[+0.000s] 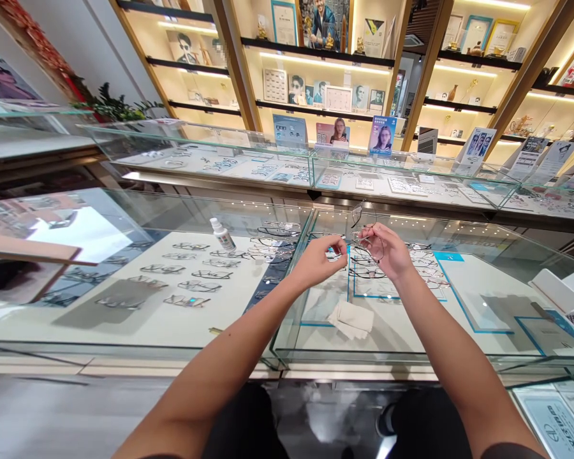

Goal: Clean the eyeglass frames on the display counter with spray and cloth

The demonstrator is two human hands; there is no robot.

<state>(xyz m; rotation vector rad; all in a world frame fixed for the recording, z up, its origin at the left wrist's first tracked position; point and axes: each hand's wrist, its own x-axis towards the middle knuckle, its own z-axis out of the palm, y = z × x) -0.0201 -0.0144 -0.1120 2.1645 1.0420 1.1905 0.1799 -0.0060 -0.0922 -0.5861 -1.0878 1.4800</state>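
Observation:
My right hand [385, 248] is closed on a pair of thin-framed glasses [363, 220], holding them up above the glass display counter [291, 344]. My left hand [318, 258] is pinched beside them with a small blue thing [340, 249] at its fingertips, close to the frame. A folded white cloth [350, 319] lies on the counter glass just below both hands. A small white spray bottle [222, 234] lies on the glass to the left.
Rows of glasses [191, 274] lie inside the case under the glass. A second glass counter [310, 166] with standing leaflets runs behind. Lit wall shelves [316, 60] hold framed pictures. White boxes [562, 293] sit at the right.

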